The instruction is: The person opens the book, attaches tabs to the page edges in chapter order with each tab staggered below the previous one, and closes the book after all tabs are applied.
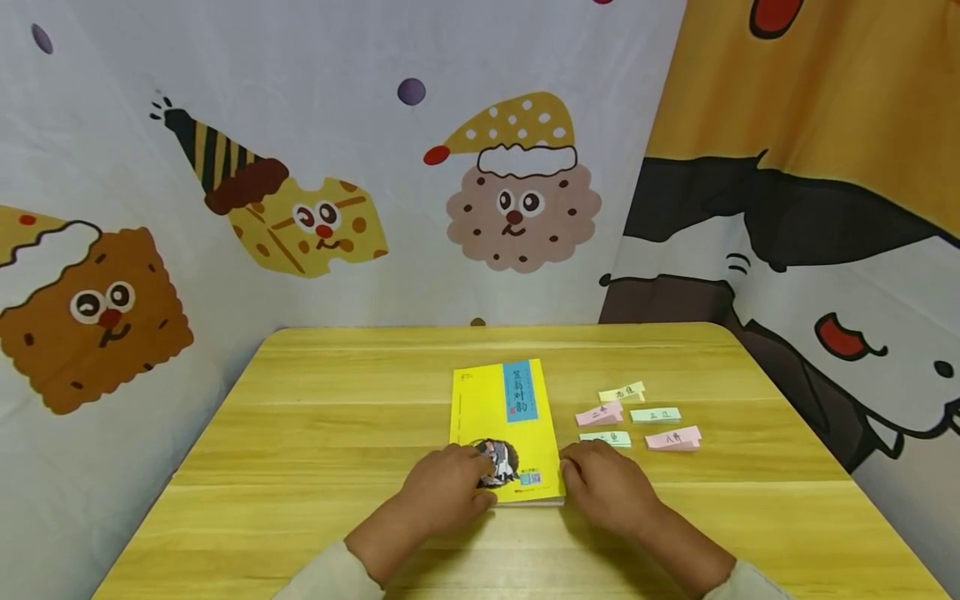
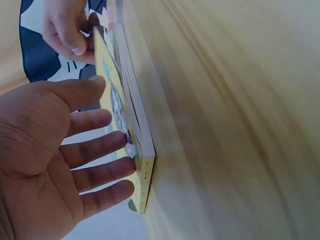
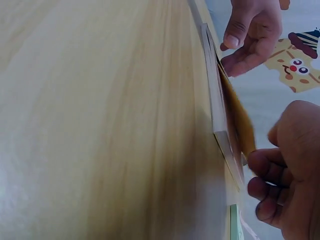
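A yellow paperback book [image 1: 487, 400] with a blue title panel lies on the wooden table. Its front cover [image 3: 239, 117] is raised a little from the pages along the right side, as the right wrist view shows. My left hand [image 1: 446, 490] is at the book's lower left, its fingers spread and extended against the cover in the left wrist view. With curled fingers, my right hand [image 1: 613, 490] pinches the cover's free edge near the lower right corner. The left wrist view shows the page block [image 2: 131, 95] edge-on.
Several folded paper slips with handwriting lie right of the book, including a yellow slip [image 1: 622, 392], a pink slip [image 1: 673, 439] and a green slip [image 1: 656, 415]. Behind the table [image 1: 337, 417] hangs a cartoon-printed cloth [image 1: 337, 67].
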Motion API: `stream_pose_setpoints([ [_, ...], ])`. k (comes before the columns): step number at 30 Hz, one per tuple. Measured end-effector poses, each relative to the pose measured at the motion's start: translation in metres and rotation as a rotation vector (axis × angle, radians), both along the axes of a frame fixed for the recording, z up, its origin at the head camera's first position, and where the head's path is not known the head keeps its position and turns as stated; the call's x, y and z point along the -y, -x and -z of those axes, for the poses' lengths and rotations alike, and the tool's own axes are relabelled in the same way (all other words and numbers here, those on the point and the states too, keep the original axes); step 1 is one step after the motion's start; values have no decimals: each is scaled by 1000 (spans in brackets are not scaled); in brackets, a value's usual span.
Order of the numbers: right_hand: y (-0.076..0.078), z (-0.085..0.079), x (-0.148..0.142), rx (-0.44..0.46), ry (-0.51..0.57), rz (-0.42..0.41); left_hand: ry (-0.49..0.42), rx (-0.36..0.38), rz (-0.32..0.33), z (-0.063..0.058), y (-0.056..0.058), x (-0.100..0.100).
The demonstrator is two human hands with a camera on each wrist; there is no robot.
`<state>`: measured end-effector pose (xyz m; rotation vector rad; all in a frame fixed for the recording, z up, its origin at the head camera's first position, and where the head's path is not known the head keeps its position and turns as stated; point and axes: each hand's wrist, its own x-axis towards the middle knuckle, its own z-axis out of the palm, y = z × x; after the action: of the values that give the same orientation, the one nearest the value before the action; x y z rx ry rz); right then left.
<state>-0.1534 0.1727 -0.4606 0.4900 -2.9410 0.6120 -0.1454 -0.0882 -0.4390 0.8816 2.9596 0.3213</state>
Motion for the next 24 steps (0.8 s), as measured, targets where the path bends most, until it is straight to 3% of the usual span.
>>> stream_pose_setpoints([
  [8,-1,-4,4,-187,101,-16,-132,-69,19,-2,1,-3],
  [12,-4,-7,10,-215,185,-81,-240,-195,84,-9,0,-6],
  [15,-7,-10,14,-221,226,-157,-322,-356,196,-19,-2,-8],
  [19,-6,-11,18,-243,207,-282,-388,-595,416,-32,-7,-14],
  [22,-5,-10,20,-247,152,-368,-378,-686,546,-40,-13,-19],
  [24,-5,-8,22,-234,122,-414,-348,-686,593,-44,-18,-23],
])
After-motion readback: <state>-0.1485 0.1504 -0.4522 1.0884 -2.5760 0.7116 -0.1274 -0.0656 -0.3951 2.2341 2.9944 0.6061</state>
